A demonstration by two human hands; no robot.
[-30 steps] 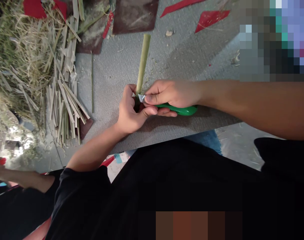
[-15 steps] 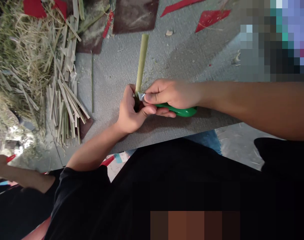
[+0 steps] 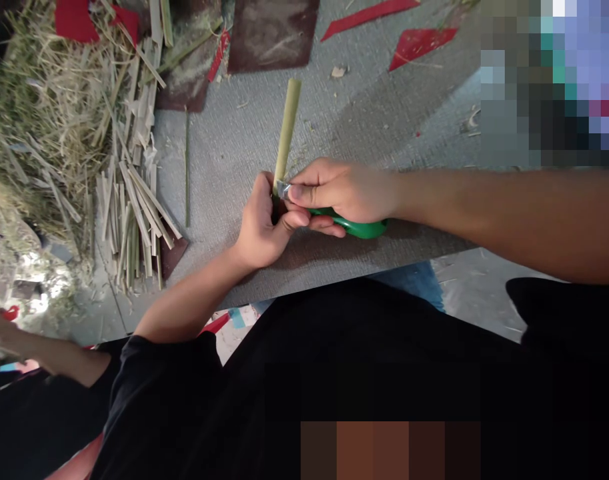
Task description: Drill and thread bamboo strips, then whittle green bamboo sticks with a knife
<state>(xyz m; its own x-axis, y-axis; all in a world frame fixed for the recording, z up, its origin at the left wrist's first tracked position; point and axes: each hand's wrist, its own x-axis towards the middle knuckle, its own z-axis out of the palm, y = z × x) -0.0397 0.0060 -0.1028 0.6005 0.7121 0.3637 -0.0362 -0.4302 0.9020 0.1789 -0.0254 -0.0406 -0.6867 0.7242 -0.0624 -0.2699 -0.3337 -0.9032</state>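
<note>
My left hand [image 3: 265, 230] is closed round the lower end of a pale green stalk [image 3: 287, 127], which points away from me over the table. In my right hand [image 3: 341, 193] is a utility knife [image 3: 367, 228] with a green handle. Its metal blade end [image 3: 283, 189] touches the stalk just above my left fingers. My right thumb lies along the metal near the blade. The two hands are close together, with my left thumb by the knife. My left palm hides the stalk's lower end.
On the left of the grey table [image 3: 224, 147] lie cut stalk strips [image 3: 134, 220] and a heap of shavings [image 3: 49, 113]. Brown sheets [image 3: 274, 33] and red scraps [image 3: 421, 47] lie at the back. Another person's hand [image 3: 1, 333] shows at far left.
The knife blade and handle have shifted slightly at the stalk, the handle a little to the left. Both hands keep their hold. The other person's hand at far left has moved slightly.
</note>
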